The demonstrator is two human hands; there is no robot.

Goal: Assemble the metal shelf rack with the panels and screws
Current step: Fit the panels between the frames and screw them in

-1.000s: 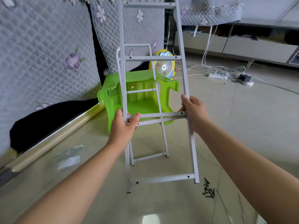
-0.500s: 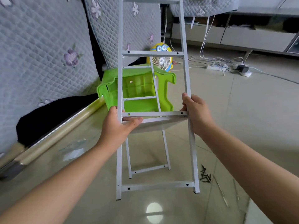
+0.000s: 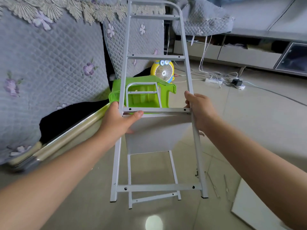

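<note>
A tall white metal ladder-like side frame [image 3: 156,57] stands upright in front of me, its feet near the floor. My left hand [image 3: 118,121] grips its left upright, thumb across the middle rung. My right hand [image 3: 198,110] grips the right upright at the same rung. A white shelf panel [image 3: 157,133] hangs from that rung, sloping away to a second, smaller-looking frame [image 3: 150,175] behind. A white panel [image 3: 254,206] lies on the floor at lower right. Dark screws [image 3: 197,173] lie on the tiles behind the right upright.
A green plastic stool [image 3: 142,97] lies on its side behind the frames, with a yellow fan [image 3: 163,72] beyond it. Quilted sofa cushions stand at left. A power strip and cables [image 3: 221,80] lie at the back right. Thin rods [image 3: 214,185] lie on the floor.
The rack has tilted so the shelf panel's face now shows below the middle rung, and the rear frame has dropped lower in view. Both hands keep their hold.
</note>
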